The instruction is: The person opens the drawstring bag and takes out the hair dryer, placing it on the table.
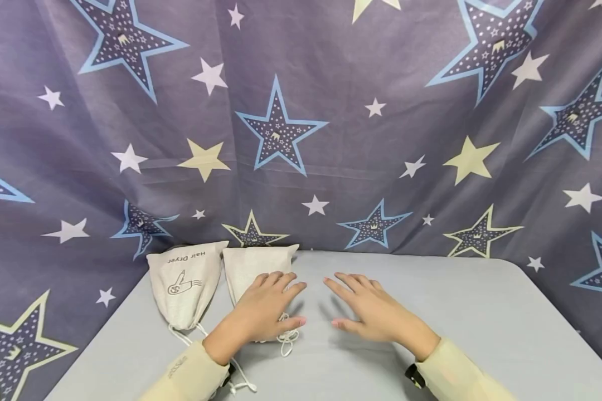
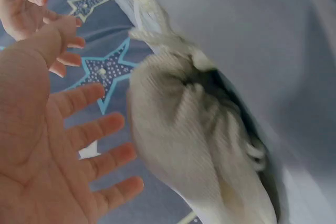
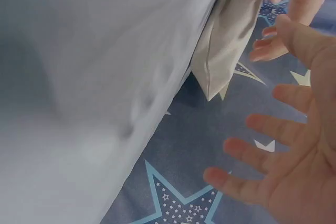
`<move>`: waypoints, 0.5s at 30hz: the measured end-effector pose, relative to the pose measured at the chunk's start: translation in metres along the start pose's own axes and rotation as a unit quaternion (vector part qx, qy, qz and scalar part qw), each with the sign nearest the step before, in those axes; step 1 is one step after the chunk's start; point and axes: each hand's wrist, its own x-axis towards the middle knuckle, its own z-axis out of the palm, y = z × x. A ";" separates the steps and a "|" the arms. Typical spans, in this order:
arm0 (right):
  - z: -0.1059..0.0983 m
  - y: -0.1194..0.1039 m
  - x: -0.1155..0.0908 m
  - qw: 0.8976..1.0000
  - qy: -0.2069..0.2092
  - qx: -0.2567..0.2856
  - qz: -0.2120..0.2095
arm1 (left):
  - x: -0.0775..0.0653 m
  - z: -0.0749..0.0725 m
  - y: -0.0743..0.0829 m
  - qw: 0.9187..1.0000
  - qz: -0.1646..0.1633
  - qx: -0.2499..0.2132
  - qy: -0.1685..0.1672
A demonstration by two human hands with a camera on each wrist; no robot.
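Observation:
Two cream cloth drawstring bags lie side by side on the left half of the table. The left drawstring bag (image 1: 187, 287) carries printed "Hair Dryer" lettering, upside down, and a dryer drawing. Above the right drawstring bag (image 1: 253, 264) my left hand (image 1: 265, 309) hovers with fingers spread, hiding part of it. In the left wrist view, a gathered bag neck (image 2: 176, 93) with white cord shows beside that hand. My right hand (image 1: 373, 312) is held over the bare table to the right, fingers spread and holding nothing. The two hands face each other with a gap between them.
A pale grey-covered table (image 1: 461, 312) extends to the right. Behind it hangs a purple-grey curtain (image 1: 351, 184) with star prints. White drawstring cords (image 1: 288, 337) trail on the table near my left hand, and more cord (image 1: 243, 384) lies by the left sleeve.

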 end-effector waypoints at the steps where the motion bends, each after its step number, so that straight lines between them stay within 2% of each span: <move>1: 0.000 0.001 0.003 1.000 0.002 0.000 -0.001 | -0.001 0.000 -0.001 1.000 -0.009 0.000 0.004; 5: 0.002 0.004 0.016 1.000 0.010 -0.004 -0.008 | -0.005 -0.001 -0.006 0.999 -0.037 0.007 0.016; 15: 0.007 0.008 0.051 0.998 0.014 -0.022 -0.054 | -0.015 -0.001 -0.021 0.996 -0.069 0.044 0.047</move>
